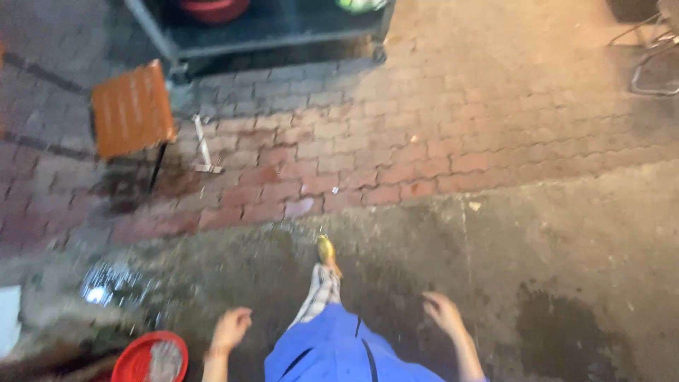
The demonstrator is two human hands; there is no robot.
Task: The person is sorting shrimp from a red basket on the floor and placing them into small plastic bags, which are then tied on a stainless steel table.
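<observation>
The picture is blurred by motion. My left hand (231, 329) hangs low at the bottom centre-left, fingers loosely curled, with nothing in it. My right hand (443, 311) is out to the right at about the same height, fingers apart and empty. Between them I see my blue apron or garment (339, 354), a checked trouser leg (320, 293) and a yellow shoe (326, 251) stepping forward on wet concrete. The left hand is nearest to a red basin (134, 357) at the bottom left.
A wet concrete strip (552, 247) meets a red brick pavement (453, 106). An orange slatted chair (132, 110) stands at the left, a metal cart (269, 35) at the top, and a metal chair frame (654, 64) at the top right.
</observation>
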